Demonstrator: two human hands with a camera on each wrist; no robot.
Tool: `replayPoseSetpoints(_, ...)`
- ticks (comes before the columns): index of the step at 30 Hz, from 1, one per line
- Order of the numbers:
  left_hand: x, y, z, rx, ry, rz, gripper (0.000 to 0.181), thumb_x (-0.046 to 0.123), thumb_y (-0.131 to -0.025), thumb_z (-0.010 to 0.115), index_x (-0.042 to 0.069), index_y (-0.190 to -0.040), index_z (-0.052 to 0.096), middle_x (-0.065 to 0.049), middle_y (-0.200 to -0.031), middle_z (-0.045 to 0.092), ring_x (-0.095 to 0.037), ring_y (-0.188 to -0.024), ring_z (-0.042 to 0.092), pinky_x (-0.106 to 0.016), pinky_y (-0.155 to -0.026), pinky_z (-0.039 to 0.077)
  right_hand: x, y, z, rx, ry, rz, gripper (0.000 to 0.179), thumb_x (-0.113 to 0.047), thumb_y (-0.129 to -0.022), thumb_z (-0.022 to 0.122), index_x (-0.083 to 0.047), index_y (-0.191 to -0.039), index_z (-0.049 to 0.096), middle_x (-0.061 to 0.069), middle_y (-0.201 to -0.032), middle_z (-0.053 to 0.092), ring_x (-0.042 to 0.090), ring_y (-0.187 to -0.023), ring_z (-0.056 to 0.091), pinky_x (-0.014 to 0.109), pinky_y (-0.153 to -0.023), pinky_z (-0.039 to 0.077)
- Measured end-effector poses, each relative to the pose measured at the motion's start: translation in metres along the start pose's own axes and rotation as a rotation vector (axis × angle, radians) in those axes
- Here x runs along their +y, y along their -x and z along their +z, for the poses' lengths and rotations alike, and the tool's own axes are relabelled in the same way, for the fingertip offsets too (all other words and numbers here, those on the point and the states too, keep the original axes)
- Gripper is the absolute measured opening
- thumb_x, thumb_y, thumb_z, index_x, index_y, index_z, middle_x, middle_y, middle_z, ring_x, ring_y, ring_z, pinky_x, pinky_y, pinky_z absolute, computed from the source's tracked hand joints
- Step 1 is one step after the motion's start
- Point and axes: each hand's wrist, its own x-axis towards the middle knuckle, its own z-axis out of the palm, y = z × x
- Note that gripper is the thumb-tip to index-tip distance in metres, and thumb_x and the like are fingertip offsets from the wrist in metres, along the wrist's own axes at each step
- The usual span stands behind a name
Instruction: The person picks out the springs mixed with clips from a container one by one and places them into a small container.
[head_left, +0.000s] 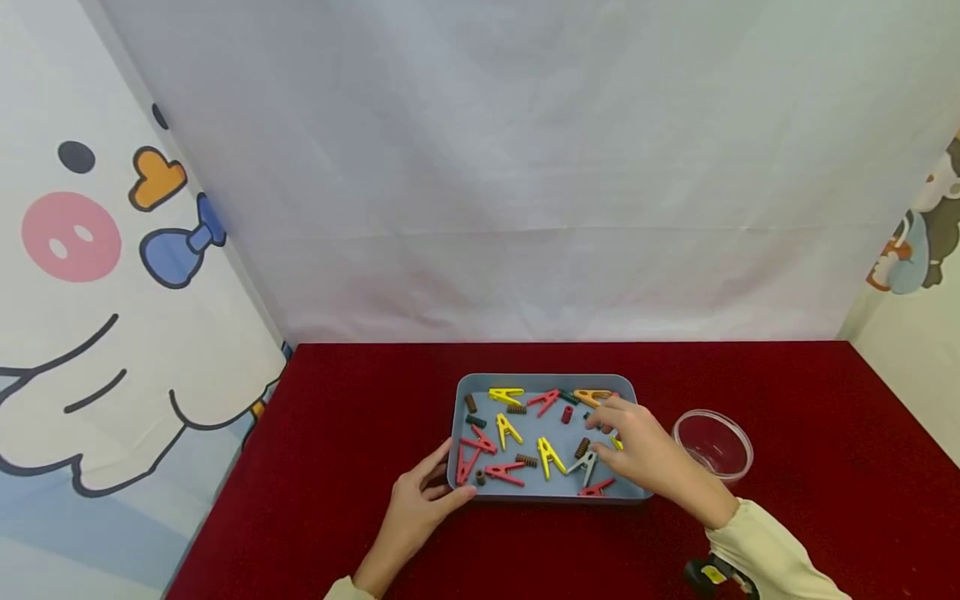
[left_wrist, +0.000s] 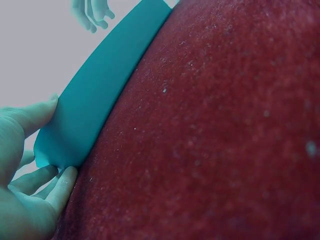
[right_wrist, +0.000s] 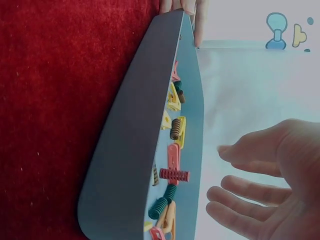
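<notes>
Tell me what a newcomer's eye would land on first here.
Likely the blue-gray tray of scattered bright clips and springs, vivid on the deep red cloth. Next, the left hand at its near left corner and the right hand over its right side. Then the large pink cartoon snout, on the left-hand backdrop.

My left hand [head_left: 416, 504] grips the near-left corner of a shallow blue-grey tray [head_left: 534, 428] lying flat; my right hand [head_left: 637, 443] hovers over its right side. Scattered inside are pinkish-red clips [head_left: 498, 472], yellow clips [head_left: 546, 451], 1 orange clip [head_left: 588, 393], 1 pale grey clip [head_left: 588, 460], and coiled springs [head_left: 527, 460] in brown, dark green and red.
</notes>
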Motion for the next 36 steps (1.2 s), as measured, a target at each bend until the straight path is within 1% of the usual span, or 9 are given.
replayPoseSetpoints(6, 0.028, 0.010, -0.002, -0.020, 0.031, -0.014, 0.071, 0.022, -0.073, 0.072, 0.015, -0.135, 0.038, -0.014, -0.126, 0.046, -0.027, -0.109, 0.048, -0.024, -0.076, 0.047, 0.002, -0.004, 0.008, -0.018, 0.011, 0.008, 0.016, -0.008, -0.069, 0.072, -0.010, -0.084, 0.066, -0.002, -0.085, 0.055, 0.017, -0.074, 0.055, 0.023, -0.058, 0.046)
replayPoseSetpoints(10, 0.026, 0.009, -0.002, -0.015, 0.041, 0.000, 0.072, 0.022, -0.072, 0.073, 0.015, -0.134, 0.038, -0.013, -0.126, 0.047, -0.026, -0.109, 0.048, -0.024, -0.076, 0.047, 0.003, -0.006, 0.012, -0.019, 0.012, 0.010, 0.016, -0.008, -0.069, 0.073, -0.009, -0.083, 0.065, -0.001, -0.084, 0.056, 0.018, -0.074, 0.054, 0.024, -0.058, 0.045)
replayPoseSetpoints(13, 0.024, 0.009, -0.003, -0.020, 0.049, 0.019, 0.072, 0.022, -0.072, 0.073, 0.015, -0.135, 0.038, -0.014, -0.125, 0.047, -0.027, -0.108, 0.049, -0.025, -0.075, 0.047, 0.004, -0.007, 0.014, -0.015, 0.012, 0.022, 0.016, -0.008, -0.068, 0.073, -0.009, -0.082, 0.065, -0.001, -0.083, 0.056, 0.018, -0.073, 0.054, 0.024, -0.058, 0.044)
replayPoseSetpoints(18, 0.025, 0.010, -0.003, -0.026, 0.053, 0.019, 0.071, 0.021, -0.073, 0.072, 0.015, -0.135, 0.038, -0.015, -0.125, 0.047, -0.028, -0.108, 0.048, -0.025, -0.075, 0.047, 0.006, -0.008, 0.018, -0.028, 0.021, 0.069, 0.016, -0.009, -0.068, 0.074, -0.008, -0.081, 0.065, 0.000, -0.084, 0.056, 0.018, -0.072, 0.054, 0.025, -0.056, 0.043)
replayPoseSetpoints(21, 0.028, 0.011, -0.002, -0.030, 0.044, 0.005, 0.071, 0.021, -0.073, 0.072, 0.014, -0.135, 0.038, -0.015, -0.125, 0.047, -0.028, -0.109, 0.048, -0.025, -0.076, 0.047, 0.007, -0.009, 0.021, -0.044, 0.028, 0.090, 0.016, -0.010, -0.067, 0.074, -0.008, -0.081, 0.064, 0.002, -0.083, 0.056, 0.018, -0.071, 0.053, 0.025, -0.056, 0.042)
replayPoseSetpoints(26, 0.028, 0.011, -0.002, -0.032, 0.038, 0.003, 0.071, 0.020, -0.073, 0.072, 0.013, -0.135, 0.037, -0.016, -0.125, 0.047, -0.029, -0.109, 0.048, -0.024, -0.076, 0.047, 0.009, -0.010, 0.026, -0.049, 0.044, 0.102, 0.018, -0.011, -0.065, 0.076, -0.007, -0.078, 0.064, 0.003, -0.079, 0.056, 0.016, -0.069, 0.051, 0.026, -0.056, 0.042)
replayPoseSetpoints(31, 0.029, 0.011, -0.002, -0.033, 0.030, 0.016, 0.072, 0.019, -0.074, 0.072, 0.012, -0.135, 0.036, -0.018, -0.124, 0.047, -0.030, -0.109, 0.048, -0.025, -0.077, 0.047, 0.011, -0.011, 0.030, -0.077, 0.062, 0.134, 0.019, -0.014, -0.064, 0.077, -0.008, -0.075, 0.063, 0.002, -0.078, 0.056, 0.016, -0.071, 0.052, 0.027, -0.059, 0.043)
replayPoseSetpoints(36, 0.028, 0.011, -0.002, -0.032, 0.013, 0.012, 0.071, 0.021, -0.074, 0.072, 0.013, -0.135, 0.036, -0.016, -0.126, 0.045, -0.029, -0.109, 0.047, -0.027, -0.078, 0.046, 0.014, -0.011, 0.035, -0.087, 0.074, 0.134, 0.018, -0.012, -0.062, 0.077, -0.009, -0.071, 0.061, 0.001, -0.075, 0.056, 0.015, -0.073, 0.053, 0.030, -0.062, 0.043)
